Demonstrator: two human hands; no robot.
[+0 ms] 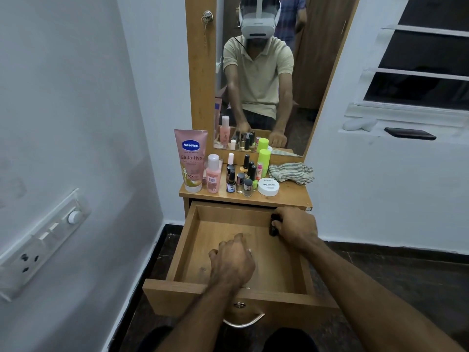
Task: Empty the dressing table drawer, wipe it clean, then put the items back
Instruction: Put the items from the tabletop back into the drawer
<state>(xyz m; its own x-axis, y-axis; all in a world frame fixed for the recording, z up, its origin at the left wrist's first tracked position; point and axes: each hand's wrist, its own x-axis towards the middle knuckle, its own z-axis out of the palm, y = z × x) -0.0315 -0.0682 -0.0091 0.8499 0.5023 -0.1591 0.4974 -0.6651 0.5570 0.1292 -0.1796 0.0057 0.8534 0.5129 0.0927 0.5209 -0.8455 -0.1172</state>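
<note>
Drawer (187,240) pulled wide, floor mostly bare; right hand (295,226) grips a dark bottle (273,226) at the right wall, left hand (232,262) loosely curled mid-drawer, grasp unclear; toiletries crowd the tabletop (291,193).

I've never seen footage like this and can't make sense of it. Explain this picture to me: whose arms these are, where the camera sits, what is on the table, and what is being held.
There is no machine here. A person wears a camera on the head, so you look forward and down along their own two arms; the mirror shows them wearing that headset.

The open wooden drawer of the dressing table looks almost emptied. The left hand reaches down inside it, loosely curled; whether it holds anything cannot be seen. The right hand grips a small dark bottle at the drawer's back right corner.

On the wooden tabletop stand a pink Vaseline lotion tube, a pale pink bottle, a cluster of small nail polish bottles, a lime green canister and a round white nail polish jar. A striped cleaning cloth lies crumpled at the right.
</note>
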